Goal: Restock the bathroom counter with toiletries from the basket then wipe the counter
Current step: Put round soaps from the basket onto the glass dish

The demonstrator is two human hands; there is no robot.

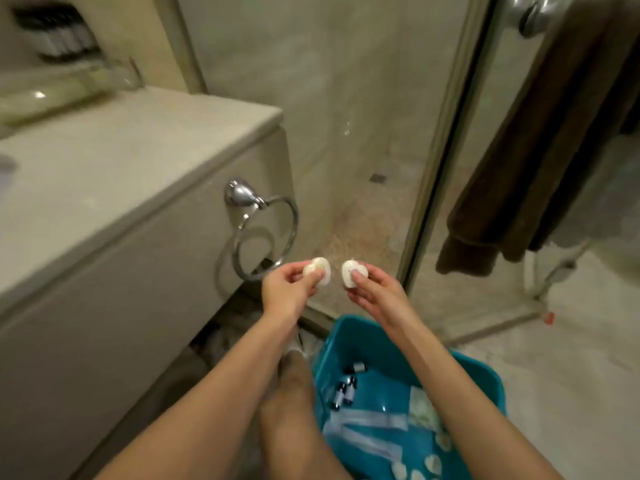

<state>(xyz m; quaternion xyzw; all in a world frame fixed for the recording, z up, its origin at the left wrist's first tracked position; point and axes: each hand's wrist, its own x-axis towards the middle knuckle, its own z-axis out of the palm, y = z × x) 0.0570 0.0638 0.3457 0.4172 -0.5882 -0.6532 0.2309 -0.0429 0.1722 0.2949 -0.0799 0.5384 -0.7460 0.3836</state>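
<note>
The curled fingers (295,270) and thumb of the left hand (289,291) pinched a small white heart-shaped piece (318,271); whether it was one piece or two stacked could not be told. The right hand (375,294) pinched a second white heart-shaped piece (352,273) between thumb and curled fingertips (367,271). The two pieces were held close together but apart, in the air above the floor and just beyond the far rim of a teal plastic basket (360,329).

Both bare forearms reached out over the basket, which stood on the floor at the person's right leg (294,386). In it lay a few small dark-capped bottles (344,391) near the left wall, long clear wrapped packets (367,426) across the middle, a pale flat packet (420,405), and more white heart-shaped pieces (433,462) towards the near right corner.

To the left stood the beige stone bathroom counter (121,161), its end face carrying a chrome towel ring (268,233) just beside the left hand. At the back of the counter sat a clear glass tray (69,86), and behind it a blurred row of dark-capped bottles (59,34). Ahead rose the glass shower screen (346,116), and on the right hung a brown towel (540,150).
</note>
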